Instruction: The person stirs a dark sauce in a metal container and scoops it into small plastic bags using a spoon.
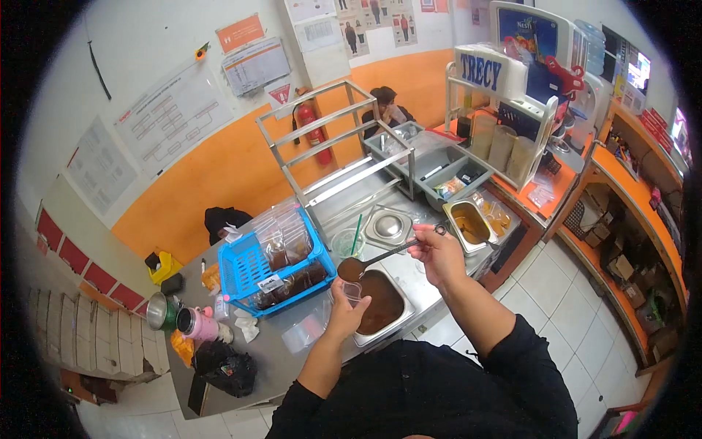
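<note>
My right hand [437, 253] grips the dark handle of a ladle [351, 269], whose bowl holds brown sauce. Just below the bowl, my left hand [345, 314] holds a small clear plastic cup [352, 292]. Both are above a steel food pan [407, 315] with brown sauce [382, 303] in it. Whether the ladle touches the cup, I cannot tell. Left of the pan, flat clear plastic pieces [306, 331] lie on the counter. Behind it are a steel lid [388, 225] and a clear cup with a green straw [357, 233].
A blue basket [241, 300] of packed brown bags stands left. To the right sits a second steel pan [470, 226] with orange-brown sauce. A metal rack [359, 162] and a grey divided tray [436, 189] stand behind. A person [386, 107] sits beyond; a black bag [226, 367] lies at the near left.
</note>
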Motion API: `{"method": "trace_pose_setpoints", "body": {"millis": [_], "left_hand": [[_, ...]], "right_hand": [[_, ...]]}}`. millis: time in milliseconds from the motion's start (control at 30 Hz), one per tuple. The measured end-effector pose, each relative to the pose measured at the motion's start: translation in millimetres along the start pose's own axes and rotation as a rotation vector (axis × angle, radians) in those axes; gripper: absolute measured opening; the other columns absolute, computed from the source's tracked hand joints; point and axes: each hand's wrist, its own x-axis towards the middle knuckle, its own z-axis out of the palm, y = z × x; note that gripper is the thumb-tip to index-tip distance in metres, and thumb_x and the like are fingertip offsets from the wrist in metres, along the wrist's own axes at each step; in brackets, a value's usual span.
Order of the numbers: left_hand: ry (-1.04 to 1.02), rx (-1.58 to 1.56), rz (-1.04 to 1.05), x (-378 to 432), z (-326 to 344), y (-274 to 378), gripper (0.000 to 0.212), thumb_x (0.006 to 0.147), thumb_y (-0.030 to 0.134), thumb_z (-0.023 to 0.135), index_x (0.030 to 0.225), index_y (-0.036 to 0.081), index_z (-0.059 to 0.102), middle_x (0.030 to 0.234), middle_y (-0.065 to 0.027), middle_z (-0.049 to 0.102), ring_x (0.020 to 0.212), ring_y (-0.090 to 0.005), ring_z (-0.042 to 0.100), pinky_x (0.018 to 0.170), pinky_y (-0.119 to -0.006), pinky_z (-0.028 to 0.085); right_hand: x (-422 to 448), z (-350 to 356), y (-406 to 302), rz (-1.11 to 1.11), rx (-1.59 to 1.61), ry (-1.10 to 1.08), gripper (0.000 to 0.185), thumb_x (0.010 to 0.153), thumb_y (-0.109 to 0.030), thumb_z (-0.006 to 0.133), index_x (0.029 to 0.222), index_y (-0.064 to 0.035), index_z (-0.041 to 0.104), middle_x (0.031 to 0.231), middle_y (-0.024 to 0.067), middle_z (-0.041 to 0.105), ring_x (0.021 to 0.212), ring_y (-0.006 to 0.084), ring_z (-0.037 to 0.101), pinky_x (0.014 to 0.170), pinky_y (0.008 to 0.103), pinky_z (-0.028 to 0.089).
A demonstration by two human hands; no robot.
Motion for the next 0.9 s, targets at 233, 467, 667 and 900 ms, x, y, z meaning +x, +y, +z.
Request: {"method": "trace_pose_setpoints", "body": {"millis": [233,467,667,900], "left_hand": [[-0.063,-0.494,0.170,-1.1,2.2,30.1,0.072,0.079,0.009,0.062,0.131,0.004,0.014,0.129,-0.0123,0.031,0.120,-0.0232,0.032,0.100,-0.035,0.025],[-0.153,-0.679,0.278,-4.2,-1.3,48.7,0.074,0.079,0.008,0.063,0.133,0.009,0.012,0.131,-0.0086,0.030,0.121,-0.0211,0.030,0.101,-0.036,0.022],[-0.156,-0.665,0.294,-9.0,-3.9,55.2,0.073,0.078,0.007,0.063,0.132,0.010,0.013,0.132,-0.0071,0.028,0.121,-0.0181,0.027,0.101,-0.034,0.019],[-0.156,-0.663,0.261,-5.2,-3.6,51.6,0.085,0.078,0.019,0.066,0.138,0.009,0.006,0.119,-0.0037,0.035,0.103,-0.0154,0.038,0.092,-0.033,0.030]], "right_hand": [[-21.6,18.6,-15.2,-0.103,0.014,-0.058,0.023,0.079,-0.006,0.054,0.100,0.0035,0.052,0.075,0.0128,0.060,0.058,0.0174,0.059,0.055,0.0260,0.050],[-39.1,21.7,-19.6,-0.249,0.047,-0.170,0.022,0.081,-0.004,0.054,0.101,0.0036,0.054,0.078,0.0147,0.060,0.062,0.0189,0.059,0.057,0.0266,0.049],[-54.1,21.6,-20.0,-0.423,-0.025,-0.297,0.020,0.083,-0.003,0.054,0.102,0.0022,0.055,0.081,0.0157,0.061,0.066,0.0192,0.060,0.060,0.0287,0.049],[-75.5,18.3,-19.5,-0.723,-0.309,-0.510,0.018,0.080,0.004,0.053,0.097,0.0024,0.057,0.084,0.0171,0.062,0.067,0.0209,0.060,0.060,0.0303,0.049]]}}
